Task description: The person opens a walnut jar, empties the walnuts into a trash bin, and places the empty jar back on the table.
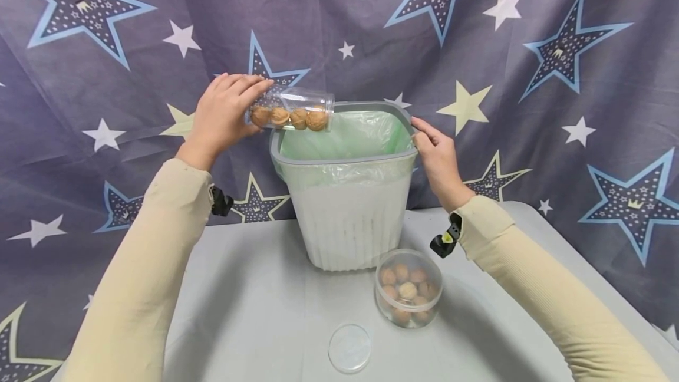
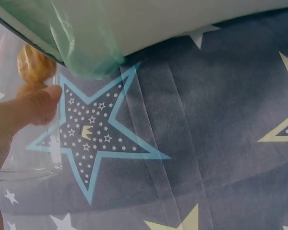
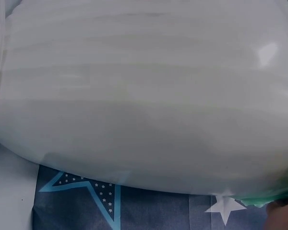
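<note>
My left hand (image 1: 225,109) grips a clear plastic jar (image 1: 297,96) near its bottom end and holds it on its side. Several walnuts (image 1: 299,118) lie in a row along the jar's lower wall. The jar's mouth points right, over the left part of the rim of a white trash bin (image 1: 350,217). A pale green bag (image 1: 350,134) lines the bin and folds over its grey rim. At the rim's right side, my right hand (image 1: 436,155) pinches the edge. In the left wrist view, the thumb (image 2: 38,105) presses against the clear jar wall.
A round clear tub (image 1: 408,311) holding several walnuts stands at the bin's front right. Before it lies a clear round lid (image 1: 350,348) on the grey table (image 1: 265,311). A star-patterned curtain (image 1: 361,5) hangs close behind the bin.
</note>
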### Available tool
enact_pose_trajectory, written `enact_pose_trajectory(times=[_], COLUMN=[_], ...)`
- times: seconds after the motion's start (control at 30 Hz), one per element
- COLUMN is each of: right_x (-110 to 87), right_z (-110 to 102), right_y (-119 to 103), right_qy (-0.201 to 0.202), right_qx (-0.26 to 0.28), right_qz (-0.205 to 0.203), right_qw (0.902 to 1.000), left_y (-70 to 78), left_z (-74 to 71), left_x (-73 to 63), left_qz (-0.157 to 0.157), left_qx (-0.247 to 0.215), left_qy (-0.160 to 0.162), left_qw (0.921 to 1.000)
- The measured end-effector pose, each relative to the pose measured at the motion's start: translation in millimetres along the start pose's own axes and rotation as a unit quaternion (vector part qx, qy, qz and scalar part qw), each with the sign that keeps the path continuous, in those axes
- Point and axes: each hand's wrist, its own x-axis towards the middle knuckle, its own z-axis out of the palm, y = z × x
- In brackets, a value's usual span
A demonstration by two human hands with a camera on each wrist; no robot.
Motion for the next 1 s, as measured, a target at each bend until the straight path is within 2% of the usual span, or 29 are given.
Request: enact_pose_trajectory(times=[0.3,0.8,1.0], right_x=[0.0,-0.4,-1.5], right_z=[-0.5,1.3,1.6], right_y=[-0.9,-0.9,-1.2], right_qy=[0.0,0.001,-0.001], right_qx=[-0.004,0.002,0.003], right_qz=[-0.001,-0.001,0.001], right_qw=[1.0,1.0,1.0], left_y=[-2.3,-2.2,-1.7], left_z=[-0.9,-4.5,-4.5], left_x=[-0.1,-0.2,0.3], left_qz=[-0.013,0.01,0.026], left_qx=[-0.024,-0.003,0.011], left_qy=[-0.018,-0.026,-0.016], left_qw=[0.9995,0.9996,0.9995])
